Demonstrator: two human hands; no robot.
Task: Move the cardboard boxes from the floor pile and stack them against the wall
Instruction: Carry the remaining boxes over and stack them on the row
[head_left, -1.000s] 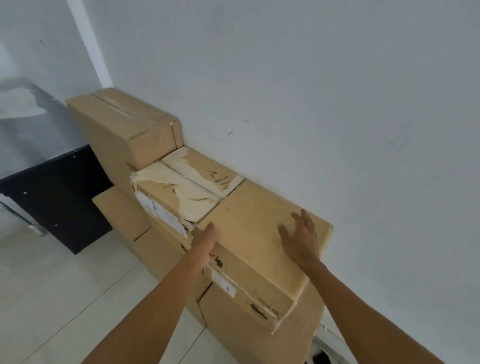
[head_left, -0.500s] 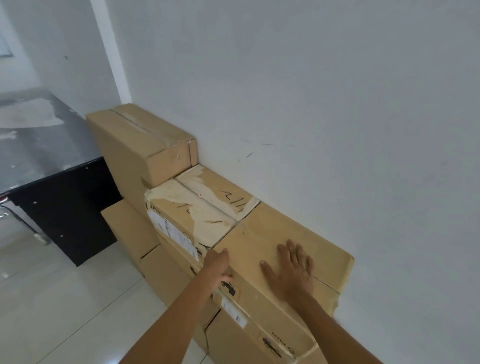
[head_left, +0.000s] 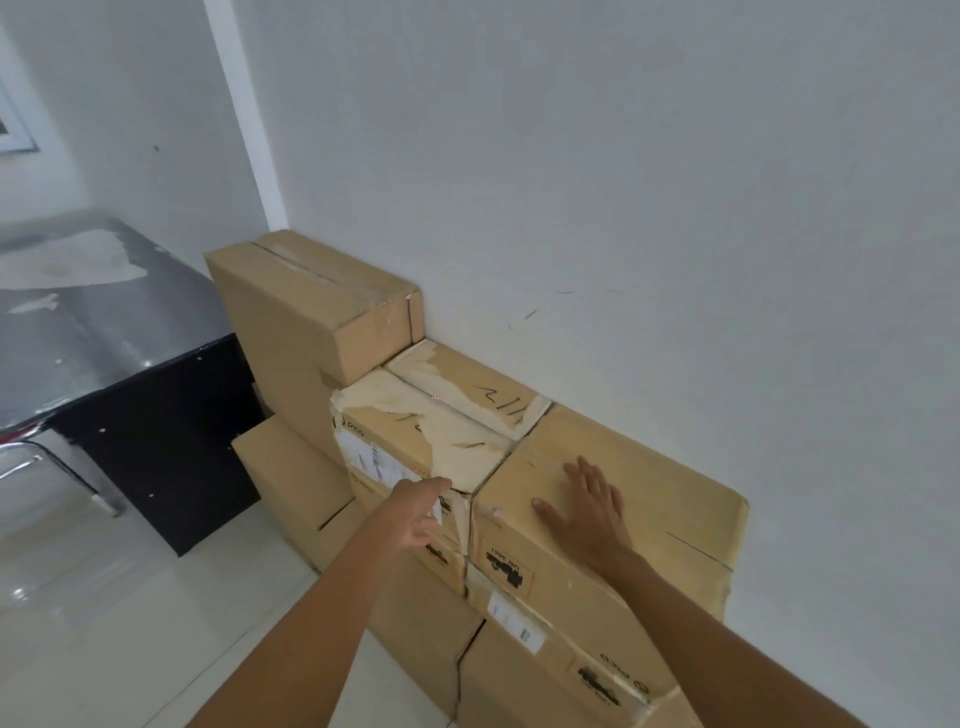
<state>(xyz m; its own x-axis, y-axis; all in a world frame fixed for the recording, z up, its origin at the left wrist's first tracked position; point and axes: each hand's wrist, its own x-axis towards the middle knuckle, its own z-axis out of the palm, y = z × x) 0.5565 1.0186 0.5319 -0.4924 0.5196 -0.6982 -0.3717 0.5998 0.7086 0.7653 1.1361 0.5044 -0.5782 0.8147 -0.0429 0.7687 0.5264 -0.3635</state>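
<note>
Forearms (head_left: 322, 613) rise from the bottom edge. The left hand (head_left: 421, 512), fingers loose, touches the front seam; the right hand (head_left: 587, 512) lies flat, gripping nothing, likely squaring the box (head_left: 660, 473), lower centre, beside the torn box (head_left: 415, 431) against the wall (head_left: 675, 208).

A single wide-angle camera rides on my head and looks forward and down along both my forearms, which enter from the bottom edge. It faces the white wall (head_left: 649, 182) at a slant, so the wall runs from the near right to the far left. The cardboard boxes (head_left: 649, 483) sit close, at arm's reach, filling the lower middle, with my left grip (head_left: 415, 514) and right grip (head_left: 587, 512) stretched out to them. The dark counter (head_left: 104, 322) and the pale floor (head_left: 104, 623) lie farther off on the left.
</note>
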